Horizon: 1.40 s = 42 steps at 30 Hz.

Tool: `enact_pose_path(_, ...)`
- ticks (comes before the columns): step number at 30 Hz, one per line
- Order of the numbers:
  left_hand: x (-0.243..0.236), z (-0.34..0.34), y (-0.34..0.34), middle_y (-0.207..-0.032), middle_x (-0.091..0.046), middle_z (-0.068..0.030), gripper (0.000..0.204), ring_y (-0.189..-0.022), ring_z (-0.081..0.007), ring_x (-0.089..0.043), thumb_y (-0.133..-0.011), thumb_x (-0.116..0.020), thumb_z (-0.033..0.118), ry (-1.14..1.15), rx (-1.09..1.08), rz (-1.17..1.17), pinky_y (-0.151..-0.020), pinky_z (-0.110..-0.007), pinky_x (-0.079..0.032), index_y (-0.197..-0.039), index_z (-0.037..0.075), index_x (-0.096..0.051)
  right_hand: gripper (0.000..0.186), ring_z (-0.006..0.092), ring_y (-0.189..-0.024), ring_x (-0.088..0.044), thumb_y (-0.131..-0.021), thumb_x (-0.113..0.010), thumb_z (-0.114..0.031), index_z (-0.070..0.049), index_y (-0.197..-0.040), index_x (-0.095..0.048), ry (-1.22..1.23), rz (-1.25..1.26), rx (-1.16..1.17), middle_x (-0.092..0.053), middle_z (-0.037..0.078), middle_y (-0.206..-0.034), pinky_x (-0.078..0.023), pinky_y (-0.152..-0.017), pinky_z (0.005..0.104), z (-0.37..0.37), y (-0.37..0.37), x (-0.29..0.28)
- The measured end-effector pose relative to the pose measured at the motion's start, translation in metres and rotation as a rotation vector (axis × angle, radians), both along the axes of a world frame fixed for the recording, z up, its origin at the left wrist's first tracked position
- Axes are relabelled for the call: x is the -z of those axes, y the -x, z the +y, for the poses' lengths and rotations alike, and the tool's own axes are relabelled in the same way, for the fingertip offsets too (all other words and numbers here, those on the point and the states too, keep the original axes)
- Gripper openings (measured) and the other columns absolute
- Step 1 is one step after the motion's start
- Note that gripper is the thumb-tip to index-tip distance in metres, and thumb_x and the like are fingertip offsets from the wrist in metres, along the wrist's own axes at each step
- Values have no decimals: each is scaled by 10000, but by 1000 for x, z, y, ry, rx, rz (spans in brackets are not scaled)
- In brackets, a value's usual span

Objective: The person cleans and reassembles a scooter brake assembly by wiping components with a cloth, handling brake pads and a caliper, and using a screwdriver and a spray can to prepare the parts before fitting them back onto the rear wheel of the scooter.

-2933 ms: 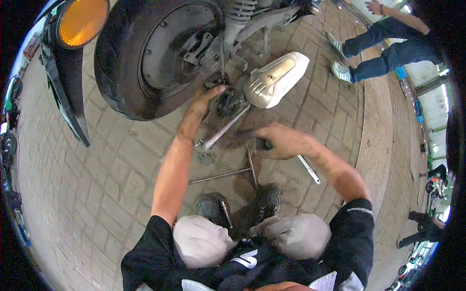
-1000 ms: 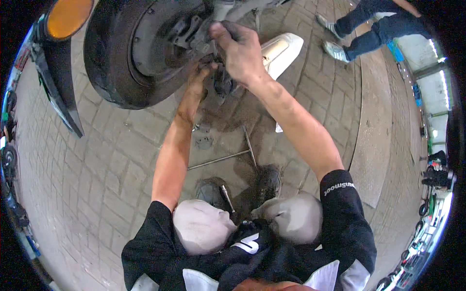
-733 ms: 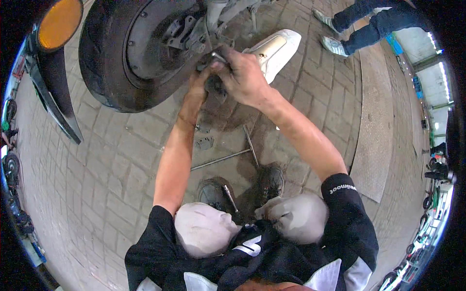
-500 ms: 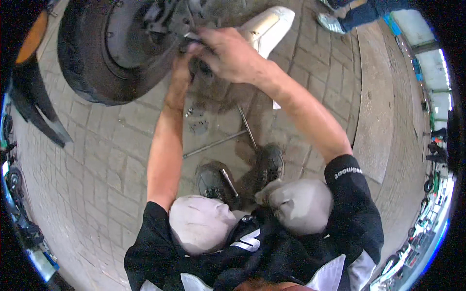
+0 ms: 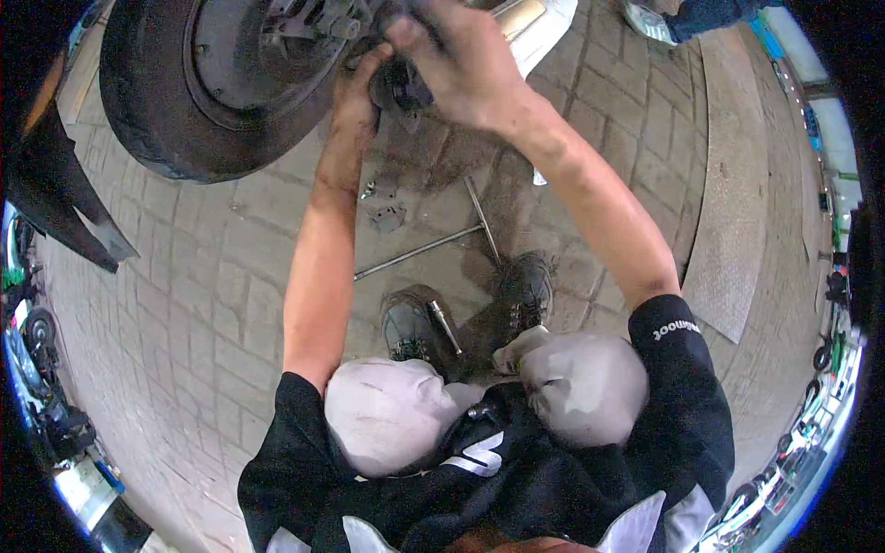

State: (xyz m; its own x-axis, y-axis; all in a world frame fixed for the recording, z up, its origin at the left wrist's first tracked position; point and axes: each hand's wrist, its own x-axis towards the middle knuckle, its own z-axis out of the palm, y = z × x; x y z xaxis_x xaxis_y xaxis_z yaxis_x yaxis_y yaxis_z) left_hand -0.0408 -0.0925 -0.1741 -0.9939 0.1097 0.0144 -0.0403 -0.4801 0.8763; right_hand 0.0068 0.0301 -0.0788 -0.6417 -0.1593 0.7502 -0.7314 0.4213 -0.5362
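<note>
Beside the hub of a black-tyred wheel (image 5: 207, 101), my left hand (image 5: 355, 92) is closed round a dark part, whose kind I cannot make out. My right hand (image 5: 461, 64) is raised just to the right of it, at a rounded black component (image 5: 403, 88); motion smears its fingers, and what they touch is hidden. Below the hands, a small bolt-like metal piece (image 5: 370, 190) and a flat grey metal piece (image 5: 387, 217) lie on the paving. A long T-handle wrench (image 5: 419, 252) rests on the ground in front of my shoes.
A short chrome socket tool (image 5: 445, 327) lies between my dark shoes (image 5: 406, 323). A black curved panel (image 5: 69, 189) stands at the left. White bodywork (image 5: 550, 37) is beyond my right hand. Another person's shoe (image 5: 651, 23) is at the top right, near a metal sheet (image 5: 728, 276).
My right hand has moved up and slightly right, and the rounded black component below it shows more. My left hand has shifted slightly up and right. The view has also shifted a little.
</note>
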Motion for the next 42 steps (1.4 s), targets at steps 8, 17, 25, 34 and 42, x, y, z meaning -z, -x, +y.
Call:
enact_pose_path(8, 5, -4, 7, -1094, -522, -106, 544, -1004, -235, -495, -683, -686, 257, 34, 26, -2, -860, -365, -408, -1123, 8, -483, 258, 406, -729, -540, -837, -510, -248, 9, -852, -530, -65, -103, 30, -556, 226, -742, -442, -610, 437, 3, 7, -4)
enact_pose_path(17, 7, -7, 8, -1005, -573, -77, 401, -900, -219, -554, -823, -490, 367, -6, 124, -172, -813, -345, -445, -1086, 65, -510, 323, 382, -892, -515, -774, -591, -256, 24, -921, -526, -231, -47, 252, -557, 210, -888, -412, -828, 425, 23, -4, 40)
enact_pose_path(25, 16, -18, 17, -971, -570, -97, 383, -870, -201, -557, -791, -553, 308, -254, 249, -178, -793, -331, -451, -1047, 24, -528, 214, 344, -876, -542, -740, -627, -183, -12, -865, -594, -149, -30, 95, -592, 168, -878, -429, -810, 406, 13, 18, 36)
enact_pose_path(34, 11, -23, 13, -1029, -553, -110, 560, -918, -233, -554, -833, -371, 505, -441, 379, -139, -790, -361, -469, -1126, 38, -471, 148, 329, -752, -550, -753, -611, -120, 5, -832, -596, -329, 25, -112, -584, 160, -752, -434, -749, 401, 1, 22, 13)
enact_pose_path(42, 17, -28, 14, -984, -569, -97, 453, -893, -229, -561, -788, -502, 394, -289, 321, -157, -776, -351, -472, -1078, 47, -496, 211, 241, -715, -558, -793, -584, -207, 4, -787, -583, -13, -222, 116, -584, 164, -736, -440, -650, 357, -5, 10, -8)
